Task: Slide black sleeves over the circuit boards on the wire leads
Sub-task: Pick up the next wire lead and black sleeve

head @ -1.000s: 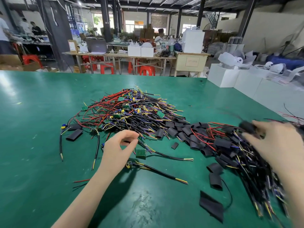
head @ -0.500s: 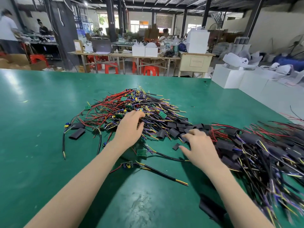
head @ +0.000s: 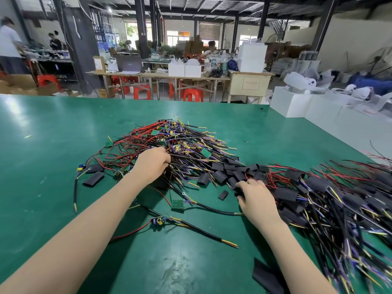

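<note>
No writing on the green table (head: 53, 145) or its parts can be read. The left hand (head: 151, 163) is curled into the near edge of the unsleeved wire pile (head: 169, 143) at the table's middle, fingers gripping a bundle of leads. The right hand (head: 255, 196) lies knuckles up toward the right edge, fingertips pinching a black sleeve (head: 238, 190) beside the loose sleeves (head: 229, 172). A bare circuit board (head: 177, 204) lies between both wrists. Half a second ago the left hand rested flatter on the pile; the right has drawn slightly nearer. The sleeved pile (head: 331, 198) fills the right side.
</note>
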`<move>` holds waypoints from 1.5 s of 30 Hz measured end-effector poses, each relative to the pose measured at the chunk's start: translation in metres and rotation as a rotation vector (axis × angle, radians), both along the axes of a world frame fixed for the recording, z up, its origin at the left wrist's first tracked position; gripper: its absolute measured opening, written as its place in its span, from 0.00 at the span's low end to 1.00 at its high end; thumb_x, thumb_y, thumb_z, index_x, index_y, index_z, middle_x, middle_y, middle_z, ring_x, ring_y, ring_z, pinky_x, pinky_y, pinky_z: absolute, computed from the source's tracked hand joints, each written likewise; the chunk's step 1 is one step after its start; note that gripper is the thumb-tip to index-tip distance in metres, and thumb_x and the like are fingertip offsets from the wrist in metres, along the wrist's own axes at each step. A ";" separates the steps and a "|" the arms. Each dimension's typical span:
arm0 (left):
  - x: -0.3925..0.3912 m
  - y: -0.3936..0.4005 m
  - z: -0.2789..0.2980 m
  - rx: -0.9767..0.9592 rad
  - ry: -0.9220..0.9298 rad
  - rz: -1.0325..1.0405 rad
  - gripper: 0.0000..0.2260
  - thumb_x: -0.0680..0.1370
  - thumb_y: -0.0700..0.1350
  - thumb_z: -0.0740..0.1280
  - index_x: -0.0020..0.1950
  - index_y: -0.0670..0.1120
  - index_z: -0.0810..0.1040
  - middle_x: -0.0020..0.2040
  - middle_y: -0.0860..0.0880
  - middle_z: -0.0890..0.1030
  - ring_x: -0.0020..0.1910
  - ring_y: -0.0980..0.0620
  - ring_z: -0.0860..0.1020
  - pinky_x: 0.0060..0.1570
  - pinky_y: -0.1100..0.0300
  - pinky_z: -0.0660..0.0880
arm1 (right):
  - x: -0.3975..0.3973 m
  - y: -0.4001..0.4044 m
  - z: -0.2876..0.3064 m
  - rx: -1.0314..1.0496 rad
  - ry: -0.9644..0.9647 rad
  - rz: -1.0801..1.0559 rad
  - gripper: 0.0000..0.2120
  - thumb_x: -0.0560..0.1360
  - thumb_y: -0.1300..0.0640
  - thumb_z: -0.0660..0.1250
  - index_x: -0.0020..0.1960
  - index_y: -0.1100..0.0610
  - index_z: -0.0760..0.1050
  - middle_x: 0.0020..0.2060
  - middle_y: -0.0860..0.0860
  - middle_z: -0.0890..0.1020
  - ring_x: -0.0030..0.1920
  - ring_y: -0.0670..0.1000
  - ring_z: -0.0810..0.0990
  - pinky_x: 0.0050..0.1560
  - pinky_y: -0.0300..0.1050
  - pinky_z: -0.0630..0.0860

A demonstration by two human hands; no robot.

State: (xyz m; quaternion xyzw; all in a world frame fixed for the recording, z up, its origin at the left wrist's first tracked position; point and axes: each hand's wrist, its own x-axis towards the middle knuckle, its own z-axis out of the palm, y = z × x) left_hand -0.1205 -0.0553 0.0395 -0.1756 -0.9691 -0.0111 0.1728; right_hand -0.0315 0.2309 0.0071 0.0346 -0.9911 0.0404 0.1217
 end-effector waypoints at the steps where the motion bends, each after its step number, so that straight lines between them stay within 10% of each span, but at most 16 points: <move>1: 0.003 -0.002 0.004 0.038 0.061 -0.018 0.08 0.80 0.43 0.64 0.56 0.47 0.82 0.53 0.49 0.80 0.55 0.48 0.76 0.52 0.53 0.74 | 0.000 0.000 0.000 -0.028 0.010 0.000 0.14 0.77 0.56 0.63 0.63 0.54 0.72 0.57 0.52 0.76 0.59 0.55 0.72 0.57 0.46 0.71; 10: 0.059 -0.015 0.060 0.881 0.646 -0.016 0.06 0.81 0.41 0.63 0.53 0.41 0.78 0.47 0.44 0.79 0.44 0.51 0.75 0.46 0.59 0.72 | 0.007 0.001 0.006 -0.139 0.120 0.025 0.13 0.73 0.58 0.67 0.57 0.53 0.79 0.52 0.52 0.78 0.56 0.55 0.72 0.50 0.45 0.71; 13: 0.091 -0.013 0.056 0.729 0.729 -0.126 0.09 0.82 0.41 0.61 0.56 0.41 0.80 0.44 0.45 0.78 0.42 0.51 0.74 0.43 0.58 0.71 | 0.008 -0.004 0.009 -0.183 0.150 0.133 0.12 0.72 0.57 0.69 0.56 0.54 0.80 0.48 0.52 0.80 0.54 0.55 0.74 0.52 0.47 0.70; 18: 0.119 0.007 0.014 0.521 0.419 -0.216 0.10 0.80 0.41 0.63 0.58 0.43 0.82 0.43 0.48 0.77 0.37 0.51 0.75 0.40 0.56 0.73 | 0.015 -0.016 0.004 -0.329 0.103 0.287 0.06 0.73 0.55 0.70 0.48 0.52 0.83 0.44 0.47 0.81 0.47 0.50 0.75 0.52 0.45 0.71; 22: 0.122 0.008 -0.019 0.762 0.122 -0.117 0.08 0.78 0.34 0.66 0.54 0.40 0.82 0.43 0.49 0.77 0.38 0.56 0.74 0.40 0.71 0.67 | 0.006 -0.018 0.003 -0.360 0.141 0.238 0.08 0.74 0.59 0.69 0.52 0.55 0.82 0.48 0.50 0.81 0.53 0.52 0.77 0.55 0.44 0.71; 29: 0.117 0.004 -0.032 1.032 -0.081 -0.002 0.13 0.77 0.36 0.67 0.47 0.56 0.81 0.44 0.56 0.83 0.40 0.59 0.79 0.45 0.64 0.75 | -0.032 -0.053 0.023 0.045 -0.061 0.421 0.26 0.74 0.72 0.58 0.68 0.53 0.73 0.70 0.50 0.70 0.69 0.52 0.67 0.64 0.48 0.70; 33: 0.116 0.003 -0.035 1.008 -0.078 0.018 0.11 0.78 0.37 0.67 0.50 0.53 0.83 0.42 0.57 0.83 0.40 0.63 0.78 0.43 0.73 0.70 | -0.053 -0.073 0.035 0.286 -0.219 0.411 0.25 0.74 0.71 0.60 0.67 0.53 0.72 0.62 0.56 0.75 0.61 0.59 0.75 0.57 0.52 0.76; 41: 0.113 0.001 -0.036 0.992 -0.092 0.034 0.08 0.80 0.39 0.65 0.54 0.47 0.84 0.48 0.56 0.84 0.46 0.66 0.78 0.45 0.77 0.68 | -0.065 -0.070 0.045 0.104 -0.282 0.417 0.12 0.71 0.65 0.67 0.54 0.57 0.76 0.38 0.53 0.77 0.32 0.50 0.74 0.39 0.43 0.76; 45: 0.114 0.000 -0.034 1.015 -0.083 0.030 0.09 0.80 0.40 0.65 0.52 0.49 0.83 0.44 0.62 0.82 0.43 0.70 0.77 0.42 0.78 0.67 | -0.064 -0.066 0.041 0.065 -0.206 0.418 0.11 0.70 0.60 0.67 0.52 0.55 0.76 0.43 0.52 0.79 0.46 0.55 0.77 0.43 0.44 0.73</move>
